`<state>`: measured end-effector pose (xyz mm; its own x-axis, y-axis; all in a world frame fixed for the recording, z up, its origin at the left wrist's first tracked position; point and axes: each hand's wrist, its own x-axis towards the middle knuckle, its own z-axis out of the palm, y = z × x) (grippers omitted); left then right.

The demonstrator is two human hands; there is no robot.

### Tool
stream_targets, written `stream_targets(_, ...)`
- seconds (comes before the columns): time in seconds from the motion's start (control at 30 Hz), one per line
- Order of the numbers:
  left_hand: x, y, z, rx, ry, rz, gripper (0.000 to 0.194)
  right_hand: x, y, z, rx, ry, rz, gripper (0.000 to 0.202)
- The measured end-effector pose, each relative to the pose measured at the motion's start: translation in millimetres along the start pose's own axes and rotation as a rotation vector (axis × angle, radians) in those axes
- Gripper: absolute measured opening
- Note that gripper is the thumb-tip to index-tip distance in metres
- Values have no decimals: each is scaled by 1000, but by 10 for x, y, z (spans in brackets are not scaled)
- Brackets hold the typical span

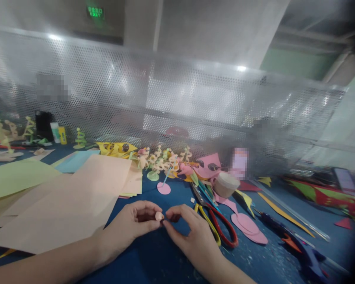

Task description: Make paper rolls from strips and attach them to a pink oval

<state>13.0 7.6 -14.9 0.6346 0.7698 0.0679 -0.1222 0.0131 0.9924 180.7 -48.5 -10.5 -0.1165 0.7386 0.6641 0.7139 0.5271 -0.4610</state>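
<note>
Nearest, at centre, above blue desk (121,266): left hand (127,225), thumb and fingers clamped on small pale pink paper piece (159,216). Just beside it: right hand (197,234), thumb and forefinger tips close together; contact with the piece impossible to tell.

Near right: dark blue glue gun (307,254); overlapping pink paper ovals (248,227); red-handled scissors (225,228), beside yellow-handled scissors (210,225).

Left: large pale peach paper sheet (73,205), overlapping other sheets; farther left, light green paper sheet (17,175).

Beyond the hands, centre: flat round pink paper disc (163,189) with slanted light blue stick (167,176). To its right: whitish tape roll (226,185).

Farther, centre: cluster of curled pastel paper shapes (159,161); to its left, yellow cut-out paper (115,148). Far left: green spiral paper tree (80,139); yellow glue stick (62,135) beside white-and-green glue stick (55,133).

Farther back: perforated metal screen (171,98).
</note>
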Motion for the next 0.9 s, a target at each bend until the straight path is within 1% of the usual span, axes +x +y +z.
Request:
stream_targets(0.2, 9, -38, -3, -10, -2, -2, 23, 24, -35, 1, 51, -32, -1, 9)
stream_targets(0.37, -5, -13, 13, 66, -6, 19, 21, 5, -30, -2, 84, -69, -27, 11)
stream_targets(0.47, -12, -2, 20, 106, 12, 24, 20, -4, -20, 1, 94, -94, -38, 13)
stream_targets(0.6, -9, 8, 24, 125, 15, 21, 23, 3, -21, 6, 109, -117, -17, 13)
stream_targets(0.7, 0, -3, 17, 106, 33, 30, 26, 7, -32, 1, 94, -96, 19, 12)
stream_targets(0.8, 5, -25, 4, 75, 39, 46, 29, 11, -39, -11, 59, -50, 22, 10)
stream_targets(0.9, 3, -27, 3, 67, 14, 57, 23, 22, -39, -21, 58, -42, 14, 11)
